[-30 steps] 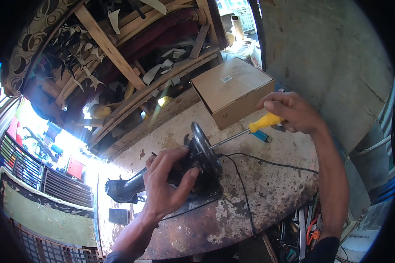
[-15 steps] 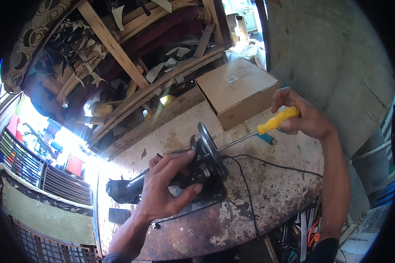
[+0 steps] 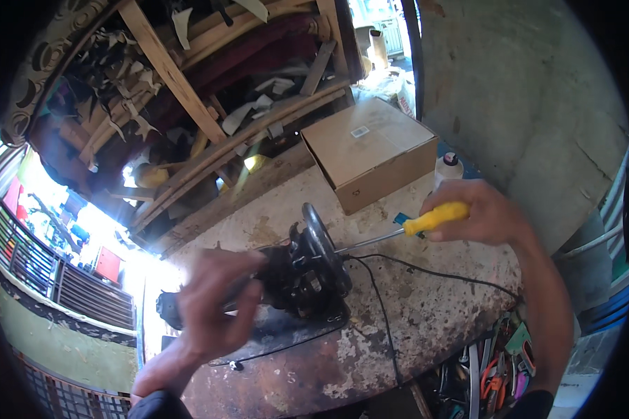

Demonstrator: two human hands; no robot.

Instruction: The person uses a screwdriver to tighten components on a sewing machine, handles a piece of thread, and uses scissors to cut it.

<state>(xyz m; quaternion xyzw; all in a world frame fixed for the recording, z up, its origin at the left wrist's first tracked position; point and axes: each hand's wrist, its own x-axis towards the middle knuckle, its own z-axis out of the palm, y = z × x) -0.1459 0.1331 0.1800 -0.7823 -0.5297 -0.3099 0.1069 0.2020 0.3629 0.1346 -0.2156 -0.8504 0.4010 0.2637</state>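
Note:
A black sewing machine head [image 3: 297, 279] with a round handwheel [image 3: 323, 246] lies on a worn, rusty round table [image 3: 426, 314]. My left hand [image 3: 213, 300] is blurred, fingers spread, hovering over the machine's body; I cannot tell whether it touches it. My right hand [image 3: 479, 213] grips the yellow handle of a screwdriver [image 3: 405, 229], whose metal shaft points left to the machine just beside the handwheel.
A brown cardboard box [image 3: 370, 150] stands at the table's back. A white bottle [image 3: 447, 167] sits beside it. A black cable [image 3: 391, 307] runs across the table. Several pliers and hand tools [image 3: 500, 370] lie below the table's right edge. Wooden planks and scraps [image 3: 210, 98] are stacked behind.
My left hand has come off its grip on the machine and now hovers open and blurred. The right hand with the screwdriver stays almost where it was.

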